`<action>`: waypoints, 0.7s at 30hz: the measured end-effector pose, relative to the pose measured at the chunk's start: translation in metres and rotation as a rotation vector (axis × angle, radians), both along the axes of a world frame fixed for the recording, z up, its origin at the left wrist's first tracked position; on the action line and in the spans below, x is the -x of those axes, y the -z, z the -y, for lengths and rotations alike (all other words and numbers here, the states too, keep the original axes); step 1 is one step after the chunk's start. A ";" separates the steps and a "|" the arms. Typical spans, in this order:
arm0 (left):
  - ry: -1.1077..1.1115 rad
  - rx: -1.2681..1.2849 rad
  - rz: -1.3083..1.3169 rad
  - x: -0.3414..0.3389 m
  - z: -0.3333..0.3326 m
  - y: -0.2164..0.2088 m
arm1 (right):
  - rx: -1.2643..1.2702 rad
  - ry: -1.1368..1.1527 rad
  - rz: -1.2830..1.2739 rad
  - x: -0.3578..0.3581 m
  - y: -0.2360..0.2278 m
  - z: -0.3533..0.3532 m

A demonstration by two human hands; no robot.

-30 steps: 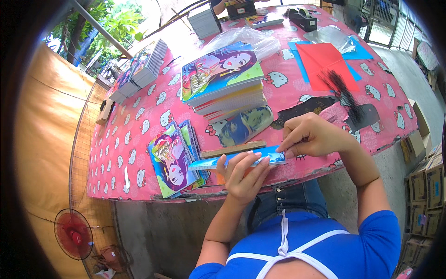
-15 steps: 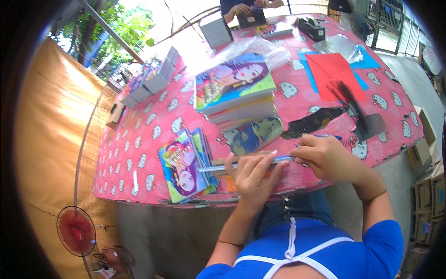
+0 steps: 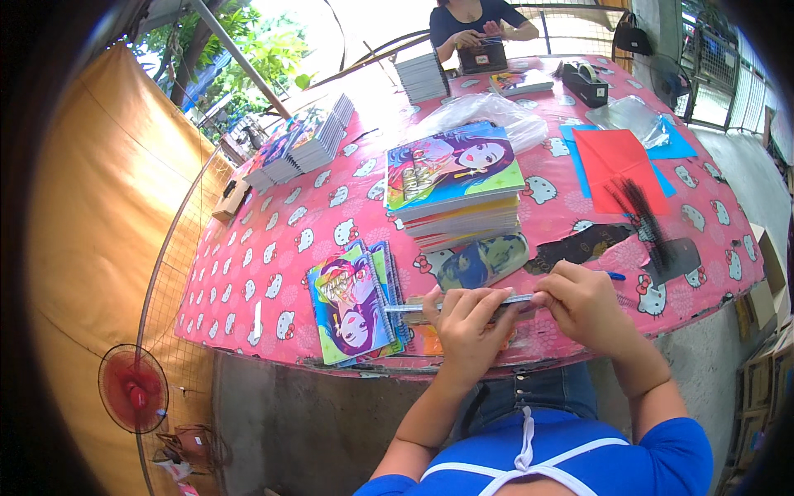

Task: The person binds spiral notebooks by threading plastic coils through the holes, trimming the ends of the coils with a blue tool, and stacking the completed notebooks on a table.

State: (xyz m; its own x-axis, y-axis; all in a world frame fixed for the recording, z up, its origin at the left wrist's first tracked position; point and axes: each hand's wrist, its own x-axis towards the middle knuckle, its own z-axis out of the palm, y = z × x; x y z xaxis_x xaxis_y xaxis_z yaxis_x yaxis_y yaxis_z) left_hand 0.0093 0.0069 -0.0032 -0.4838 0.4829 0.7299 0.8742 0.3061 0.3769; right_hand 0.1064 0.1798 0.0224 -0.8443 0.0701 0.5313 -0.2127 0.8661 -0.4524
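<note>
My left hand (image 3: 473,326) is closed around a thin notebook (image 3: 405,308), held edge-on so that its long bound edge faces up. At that edge's right end, my right hand (image 3: 585,304) pinches with thumb and fingers; whatever lies between the fingertips is too small to make out. Left of my left hand lie several spiral-bound notebooks (image 3: 351,306) with colourful illustrated covers, overlapping each other. Just beyond my hands stands a tall stack of similar covers and pages (image 3: 451,169). A patterned oblong pad (image 3: 484,260) lies in front of that stack.
Black plastic coils (image 3: 638,217) lie to the right, by red sheets (image 3: 616,157) over blue ones. A blue pen (image 3: 616,276) is near my right hand. Clear plastic (image 3: 488,116) and a tape dispenser (image 3: 585,83) lie farther off. Across the table, a person (image 3: 480,29) handles a black box.
My view has shifted, bringing more of the person across the table into sight. Both hands keep the same hold at the notebook's edge, with little visible movement.
</note>
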 end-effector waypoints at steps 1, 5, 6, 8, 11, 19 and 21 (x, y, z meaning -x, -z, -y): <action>0.010 0.000 0.000 0.000 0.000 0.000 | 0.011 -0.006 0.040 0.000 0.000 -0.001; 0.005 0.002 0.004 0.001 0.000 0.001 | 0.010 0.047 -0.003 0.000 -0.007 0.004; 0.002 0.000 -0.003 0.001 0.000 0.001 | 0.009 0.029 0.019 0.000 -0.008 0.005; -0.004 -0.003 -0.005 0.001 0.001 0.001 | -0.004 0.015 0.013 -0.001 -0.008 0.006; 0.004 0.000 0.005 0.001 0.001 0.000 | -0.001 0.013 -0.066 0.003 -0.008 0.007; -0.036 0.003 0.026 0.003 -0.005 -0.005 | 0.314 -0.119 0.099 0.003 0.001 -0.009; -0.029 0.001 0.043 0.001 -0.004 -0.004 | 0.295 -0.135 0.140 0.000 -0.001 -0.020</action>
State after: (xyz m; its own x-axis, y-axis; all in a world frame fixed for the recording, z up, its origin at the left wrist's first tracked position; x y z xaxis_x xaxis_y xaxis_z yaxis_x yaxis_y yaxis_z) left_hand 0.0080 0.0114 0.0004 -0.5287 0.4685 0.7078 0.8478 0.3315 0.4139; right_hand 0.1068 0.1996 0.0229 -0.9195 0.0866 0.3835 -0.2346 0.6618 -0.7120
